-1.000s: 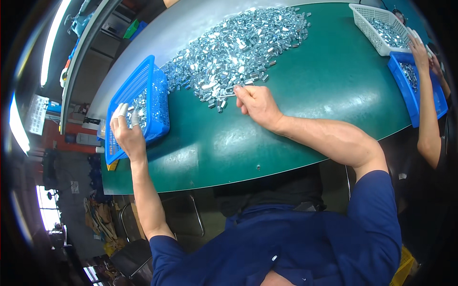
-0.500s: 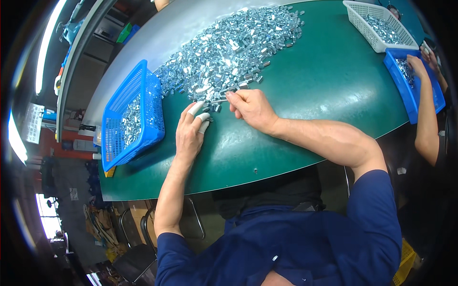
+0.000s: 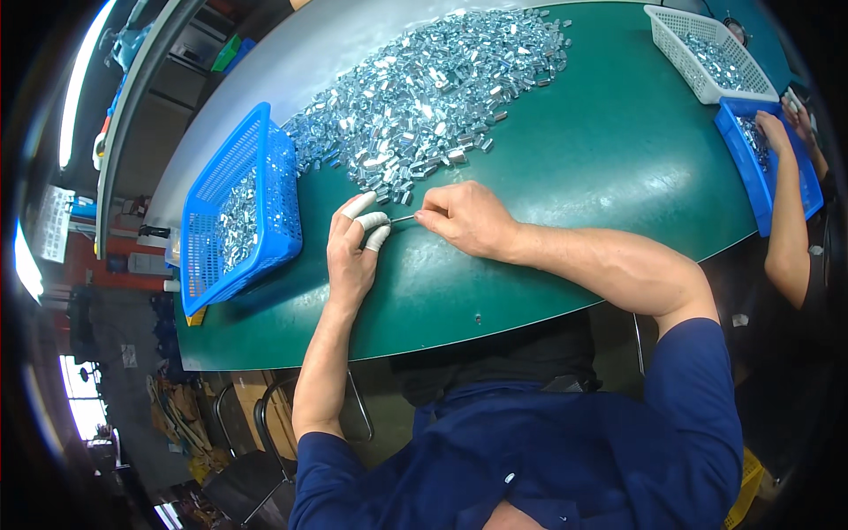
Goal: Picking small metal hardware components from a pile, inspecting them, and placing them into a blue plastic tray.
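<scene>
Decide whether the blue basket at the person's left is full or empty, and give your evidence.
Partly filled. The blue basket holds a layer of small shiny metal parts on its floor, well below the rim; its mesh walls show bare above them.

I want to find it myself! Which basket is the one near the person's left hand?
Start at the big green table with its heap of shiny little metal parts. Left of the heap, beside the left hand, sits a blue plastic mesh basket holding some parts. The other blue basket lies far right, beside the white one.
</scene>
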`<state>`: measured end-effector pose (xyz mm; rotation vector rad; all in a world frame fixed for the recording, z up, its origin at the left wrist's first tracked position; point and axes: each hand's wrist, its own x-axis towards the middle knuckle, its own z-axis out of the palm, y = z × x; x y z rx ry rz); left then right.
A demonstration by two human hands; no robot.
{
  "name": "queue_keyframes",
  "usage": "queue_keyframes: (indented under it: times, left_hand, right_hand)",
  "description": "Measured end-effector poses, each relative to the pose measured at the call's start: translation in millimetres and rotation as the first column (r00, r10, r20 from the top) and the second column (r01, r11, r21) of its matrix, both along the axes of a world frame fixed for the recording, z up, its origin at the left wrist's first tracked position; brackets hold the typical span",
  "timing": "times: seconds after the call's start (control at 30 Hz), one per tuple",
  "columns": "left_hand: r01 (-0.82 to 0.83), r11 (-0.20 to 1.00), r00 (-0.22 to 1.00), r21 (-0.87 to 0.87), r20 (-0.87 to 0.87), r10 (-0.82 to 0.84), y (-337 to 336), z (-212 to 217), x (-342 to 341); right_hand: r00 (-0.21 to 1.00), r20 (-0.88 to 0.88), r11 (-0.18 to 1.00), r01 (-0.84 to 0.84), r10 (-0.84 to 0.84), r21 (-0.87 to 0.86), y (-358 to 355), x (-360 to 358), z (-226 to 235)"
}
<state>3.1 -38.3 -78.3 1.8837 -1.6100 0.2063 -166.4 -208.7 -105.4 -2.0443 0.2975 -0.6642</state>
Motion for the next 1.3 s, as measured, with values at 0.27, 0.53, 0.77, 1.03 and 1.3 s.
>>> queue_keyframes:
  times: [0.27,0.53,0.77,1.03,1.3]
  left_hand:
    - [0.126,0.992,0.992,0.002,-0.018,-0.126,-15,13,-24]
    - [0.113,0.993,0.977,0.037,-0.188,-0.104,-16,18,-24]
    - [0.092,0.995,0.980,0.041,-0.180,-0.084,-8,15,-23]
    - [0.080,0.997,0.993,-0.022,-0.082,-0.082,-9,15,-32]
    - [0.075,0.996,0.991,-0.037,0.118,-0.070,-4,36,-26]
  right_hand:
    - [0.998,-0.052,1.000,-0.029,0.029,-0.007,2,-2,6]
    - [0.999,-0.007,0.973,-0.033,0.036,0.228,1,-3,10]
    - [0.995,0.046,0.975,-0.091,0.083,0.204,4,-3,12]
    - [0.999,0.039,0.999,-0.033,0.033,0.009,2,-1,9]
    - [0.996,0.068,0.871,-0.083,0.057,0.485,2,-3,11]
